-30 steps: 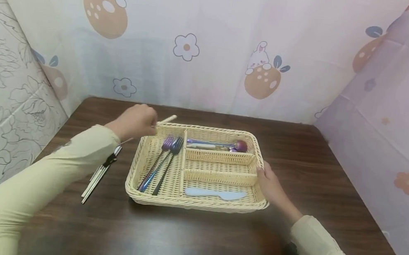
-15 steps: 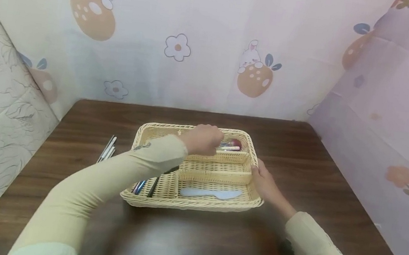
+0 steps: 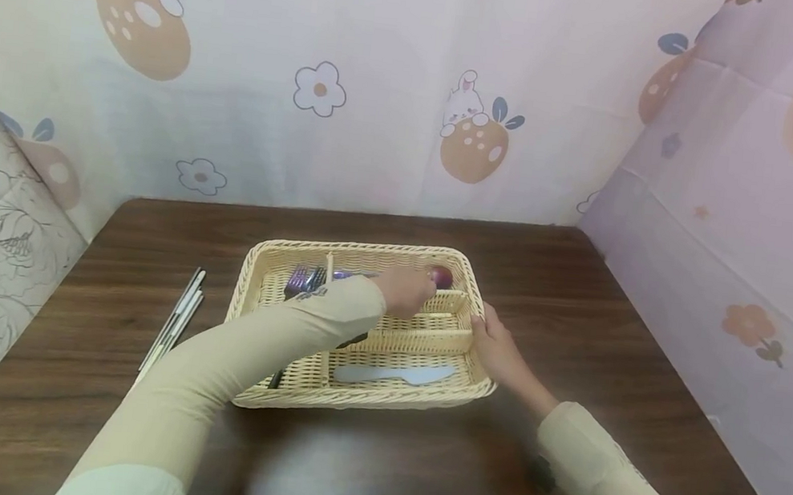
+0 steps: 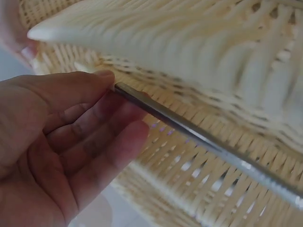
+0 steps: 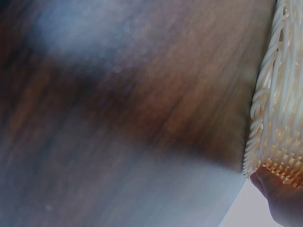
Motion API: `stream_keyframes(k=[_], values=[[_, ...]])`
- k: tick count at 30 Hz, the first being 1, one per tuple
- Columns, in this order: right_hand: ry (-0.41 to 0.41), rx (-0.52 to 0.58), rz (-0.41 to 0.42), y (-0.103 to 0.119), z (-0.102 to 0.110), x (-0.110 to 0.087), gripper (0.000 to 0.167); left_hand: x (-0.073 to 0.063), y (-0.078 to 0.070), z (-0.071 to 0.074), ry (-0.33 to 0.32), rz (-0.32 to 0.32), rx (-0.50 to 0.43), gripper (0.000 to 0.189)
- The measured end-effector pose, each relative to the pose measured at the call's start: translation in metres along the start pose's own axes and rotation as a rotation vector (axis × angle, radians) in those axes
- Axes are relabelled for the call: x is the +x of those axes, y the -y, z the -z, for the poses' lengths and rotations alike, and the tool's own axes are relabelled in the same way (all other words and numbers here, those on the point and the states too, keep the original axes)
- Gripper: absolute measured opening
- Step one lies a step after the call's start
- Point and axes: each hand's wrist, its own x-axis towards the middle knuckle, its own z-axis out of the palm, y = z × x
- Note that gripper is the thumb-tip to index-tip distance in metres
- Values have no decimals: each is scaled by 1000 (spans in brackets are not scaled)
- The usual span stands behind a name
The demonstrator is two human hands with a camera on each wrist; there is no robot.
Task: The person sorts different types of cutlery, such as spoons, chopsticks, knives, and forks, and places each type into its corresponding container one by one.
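Note:
A cream woven basket (image 3: 351, 406) with dividers stands on the table. My left hand (image 3: 406, 290) reaches over its middle and back compartments. In the left wrist view, my left thumb and fingers (image 4: 94, 80) pinch one end of a silver metal chopstick (image 4: 203, 137), which slants down between the woven walls. At the basket's right end, my right hand (image 3: 498, 347) grips the rim, with the thumb over the edge. Dark and purple forks (image 3: 302, 278) lie in the left compartment, partly hidden by my left sleeve. A purplish spoon (image 3: 441, 276) lies in the back compartment.
A pale plastic knife (image 3: 394, 373) lies in the basket's front compartment. Several metal chopsticks (image 3: 174, 321) rest on the dark wooden table (image 3: 580, 299), left of the basket. A patterned curtain (image 3: 370, 156) hangs behind and at both sides.
My left hand has moved right with a chopstick, from beyond the basket's left rim to over its middle, and lowered slightly. My right hand keeps its hold on the rim.

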Motion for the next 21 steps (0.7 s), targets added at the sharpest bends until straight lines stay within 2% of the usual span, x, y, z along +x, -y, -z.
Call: stream_keyframes(k=[4, 11, 15, 18, 21], values=[[5, 14, -11, 1, 0, 0, 49, 3, 0, -10, -2, -24, 14, 8], [3, -45, -16, 1, -2, 2, 51, 7, -4, -23, 2, -26, 50, 8], [-3, -56, -27, -1, -2, 2, 51, 6, -7, -23, 11, -25, 39, 15], [-2, -60, -25, -2, -2, 2, 52, 3, -4, -21, -2, -17, 12, 8], [4, -63, -23, -2, -1, 3, 53, -12, 2, -10, -40, -8, -80, 7]])
